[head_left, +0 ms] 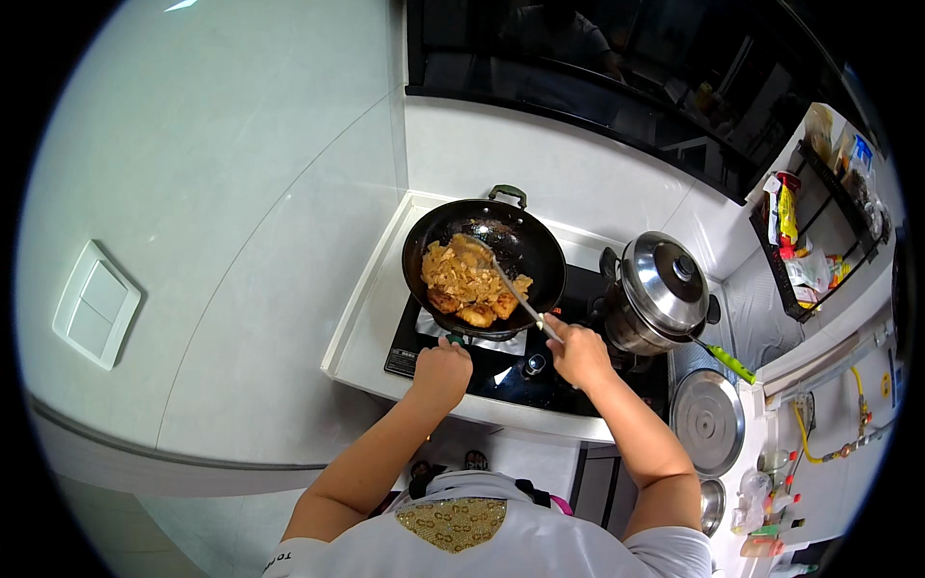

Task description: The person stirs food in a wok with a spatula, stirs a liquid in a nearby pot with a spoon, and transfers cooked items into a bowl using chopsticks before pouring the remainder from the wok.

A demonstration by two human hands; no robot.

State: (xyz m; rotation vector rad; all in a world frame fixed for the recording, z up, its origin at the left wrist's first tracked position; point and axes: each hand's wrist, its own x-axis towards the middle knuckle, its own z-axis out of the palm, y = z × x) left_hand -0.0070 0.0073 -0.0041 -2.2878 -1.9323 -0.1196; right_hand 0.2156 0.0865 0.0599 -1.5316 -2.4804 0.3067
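Observation:
A black wok [540, 252] sits on the left side of the gas stove [501, 380]. Browned sliced food [461, 275] fills its left and near part, with several darker fried pieces [475, 315] along the near side. My left hand [443, 370] is closed round the wok's near handle, of which only a bit of green shows. In my right hand [580, 354] is the shaft of a metal spatula [517, 295], its head in the food and partly hidden by it.
Right of the wok stands a lidded steel pot [665, 279]. Near it are a green-handled utensil [727, 360] and a round metal lid [708, 422]. A black wall rack [805, 231] holds packets. Several bottles [776, 501] stand at the lower right. A wall [241, 241] rises on the left.

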